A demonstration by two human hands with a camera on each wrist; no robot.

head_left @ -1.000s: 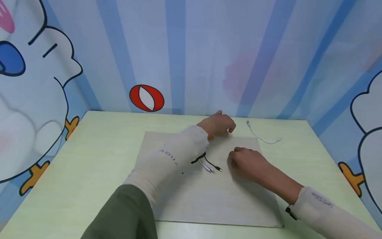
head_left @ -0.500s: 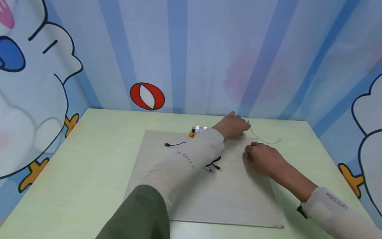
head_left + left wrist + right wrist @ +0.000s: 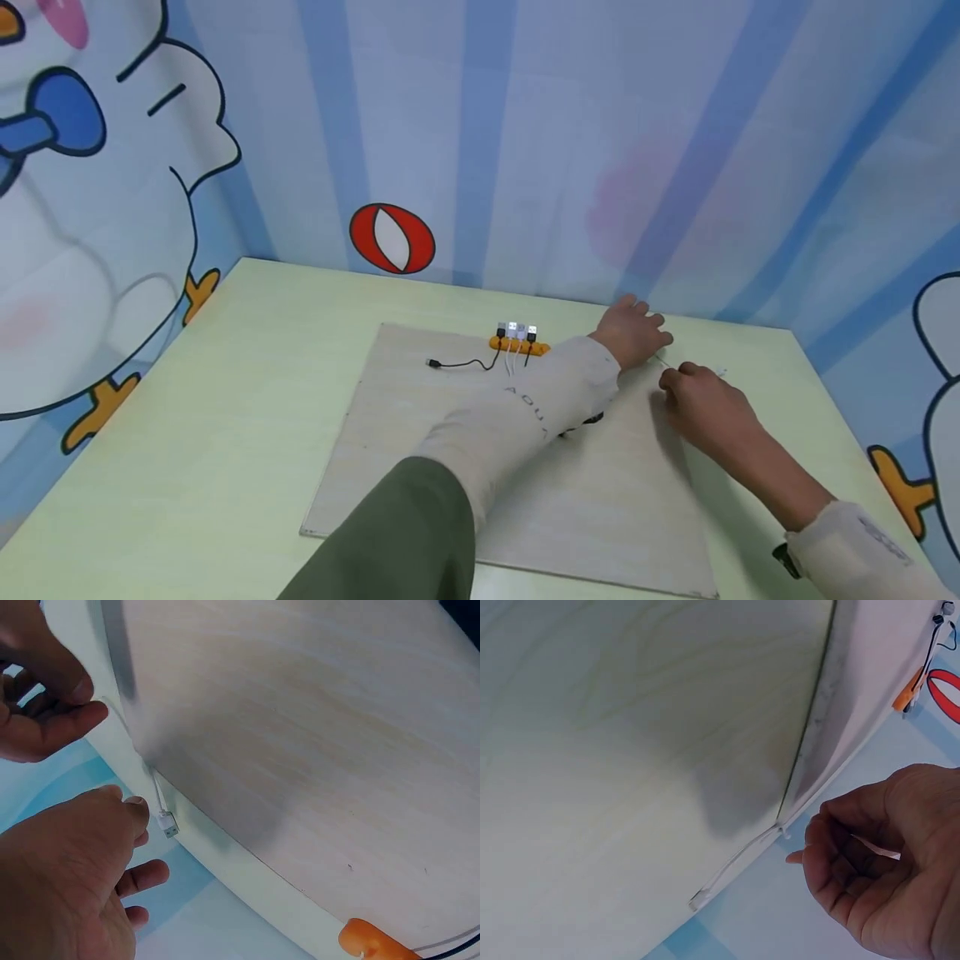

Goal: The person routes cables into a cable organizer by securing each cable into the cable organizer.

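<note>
A white USB cable (image 3: 733,860) lies around the far right corner of the pale board (image 3: 420,417). Its metal plug (image 3: 169,824) shows beside my left hand (image 3: 632,333), whose fingers are spread and apart from it in the left wrist view. My right hand (image 3: 708,408) is just above the cable, fingers curled, thumb and forefinger tips together. The cable runs up to these fingertips in the left wrist view, while a small gap shows in the right wrist view. Whether they pinch it is unclear. The right hand hides part of the cable in the head view.
An orange cable holder (image 3: 498,343) with several black and white USB cables upright in it is at the board's back edge. A black cable (image 3: 467,363) trails left from it. My left sleeve (image 3: 525,400) covers other cables. A printed curtain (image 3: 555,167) rises behind the table.
Both hands have moved right, to the white cable. The left hand has passed the orange holder, which now shows, and has spread its fingers. The camera has turned slightly left.
</note>
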